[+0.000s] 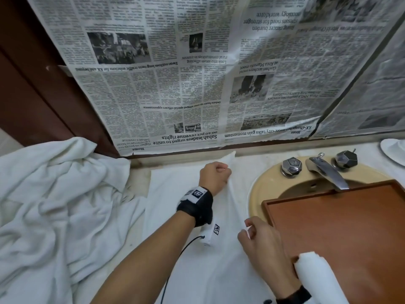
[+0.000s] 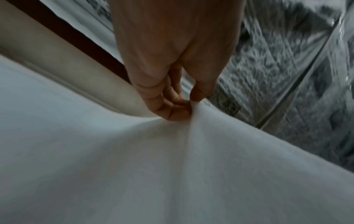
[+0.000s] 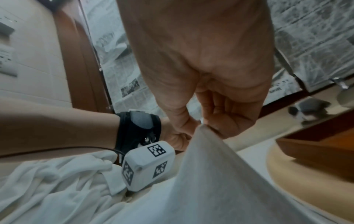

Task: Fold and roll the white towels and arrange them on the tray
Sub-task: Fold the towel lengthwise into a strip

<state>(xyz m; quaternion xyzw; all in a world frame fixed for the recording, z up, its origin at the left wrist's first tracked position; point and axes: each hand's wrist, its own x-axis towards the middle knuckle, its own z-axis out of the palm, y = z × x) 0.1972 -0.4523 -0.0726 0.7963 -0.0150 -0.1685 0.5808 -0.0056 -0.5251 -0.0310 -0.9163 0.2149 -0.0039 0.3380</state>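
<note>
A white towel (image 1: 175, 194) lies spread on the counter between a towel heap and the sink. My left hand (image 1: 215, 175) pinches its right edge near the far corner; the left wrist view shows thumb and fingers (image 2: 180, 106) clamped on the towel (image 2: 172, 166), which tents up. My right hand (image 1: 257, 234) pinches the same edge nearer to me, and the towel (image 3: 210, 181) rises to its fingertips (image 3: 203, 125). A rolled white towel (image 1: 315, 273) lies on the near left corner of the brown tray (image 1: 350, 227).
A heap of crumpled white towels (image 1: 54, 205) fills the counter on the left. The tray sits over a beige sink (image 1: 263, 183) with a chrome tap (image 1: 326, 172). Newspaper (image 1: 197, 73) covers the wall behind. A white dish (image 1: 394, 150) stands at the far right.
</note>
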